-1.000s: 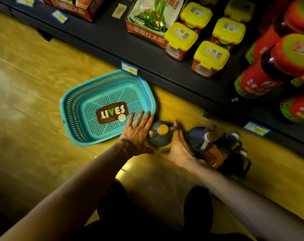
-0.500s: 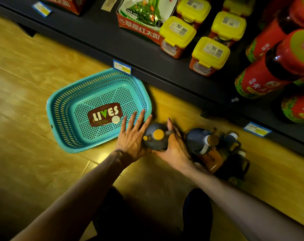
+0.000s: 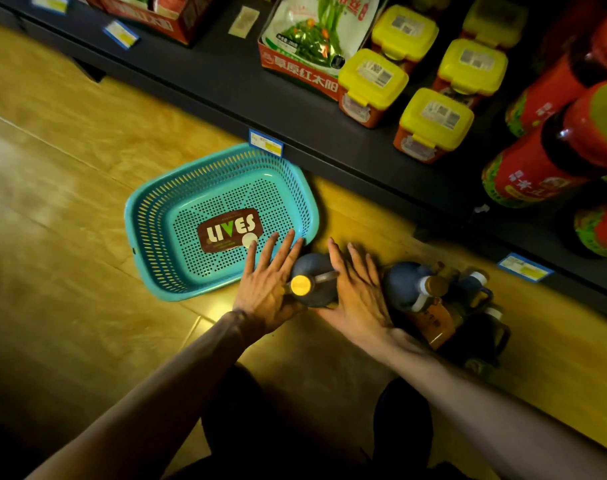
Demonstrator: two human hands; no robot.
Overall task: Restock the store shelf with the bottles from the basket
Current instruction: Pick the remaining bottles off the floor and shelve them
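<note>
Since a second ago the view has shifted so the teal basket (image 3: 177, 237) sits nearer the middle, and both hands have closed in tighter on the dark bottle (image 3: 312, 282) with the yellow cap. The left hand (image 3: 265, 285) and right hand (image 3: 355, 292) press flat against its two sides, fingers straight, the bottle upright on the wooden floor (image 3: 70, 168) just beside the basket. More dark bottles (image 3: 430, 296) stand clustered to the right, below the dark shelf (image 3: 278, 105).

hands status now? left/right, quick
Left hand: open, straight fingers pressed against the yellow-capped bottle.
Right hand: open, flat against the same bottle's other side.
</note>
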